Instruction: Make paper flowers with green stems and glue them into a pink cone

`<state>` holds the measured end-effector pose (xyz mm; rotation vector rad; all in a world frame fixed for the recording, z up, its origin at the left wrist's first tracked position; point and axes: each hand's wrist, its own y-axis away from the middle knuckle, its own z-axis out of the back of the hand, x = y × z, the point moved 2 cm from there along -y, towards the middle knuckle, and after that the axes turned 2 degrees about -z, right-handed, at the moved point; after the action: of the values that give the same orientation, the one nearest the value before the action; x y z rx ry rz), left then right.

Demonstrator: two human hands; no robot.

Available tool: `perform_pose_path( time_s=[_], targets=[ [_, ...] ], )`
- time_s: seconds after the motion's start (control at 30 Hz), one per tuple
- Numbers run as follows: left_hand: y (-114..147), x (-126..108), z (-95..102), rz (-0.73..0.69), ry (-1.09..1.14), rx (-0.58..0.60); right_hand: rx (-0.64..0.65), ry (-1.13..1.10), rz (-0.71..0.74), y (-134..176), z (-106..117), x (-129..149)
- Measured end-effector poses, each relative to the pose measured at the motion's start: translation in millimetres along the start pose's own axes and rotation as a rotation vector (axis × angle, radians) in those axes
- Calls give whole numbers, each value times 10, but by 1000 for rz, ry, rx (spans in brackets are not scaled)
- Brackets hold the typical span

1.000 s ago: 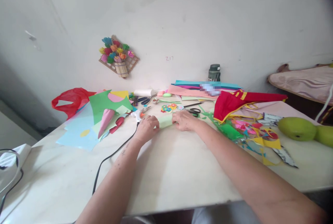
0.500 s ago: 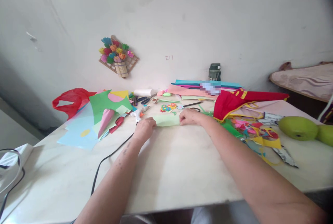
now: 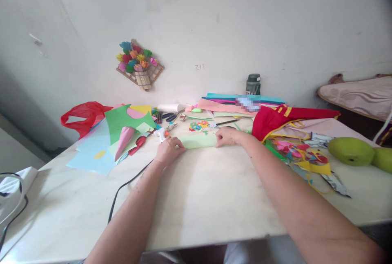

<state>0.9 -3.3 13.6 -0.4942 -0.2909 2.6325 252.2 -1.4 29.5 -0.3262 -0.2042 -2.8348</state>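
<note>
A strip of light green paper lies across the middle of the table, held at both ends. My left hand is closed on its left end, fingers curled at the edge. The right end is pinched by my right hand, thumb and fingers together. Just behind my left hand rests a white hot glue gun with an orange part. Beyond the strip are small colourful paper flowers and a dark pencil-like stick. A dark loop behind my right hand is partly hidden.
At left are a pink paper cone, green paper, light blue paper and a red plastic bag. A black cord runs left. On the right lie red cloth, paper scraps and a green fruit.
My right hand has shifted slightly to the right along the strip. My left hand has turned a little, with its fingers still at the left end. The view has moved slightly.
</note>
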Motion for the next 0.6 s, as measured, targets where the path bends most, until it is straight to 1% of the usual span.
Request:
perform_pose_path(
  time_s=[0.17,0.3,0.4,0.5,0.6],
  targets=[
    [-7,29,6,60,109,25,12,-53,50,-33,-26,-90],
    [-6,0,30,80,90,26,10,-60,46,-32,-5,-87],
    [-11,-13,34,85,65,30,-44,-97,130,-43,-15,40],
    [-23,-3,20,78,72,41,-115,-116,235,-80,-85,230],
    [-33,21,7,86,84,45,-157,-95,242,-121,-176,374]
  ],
)
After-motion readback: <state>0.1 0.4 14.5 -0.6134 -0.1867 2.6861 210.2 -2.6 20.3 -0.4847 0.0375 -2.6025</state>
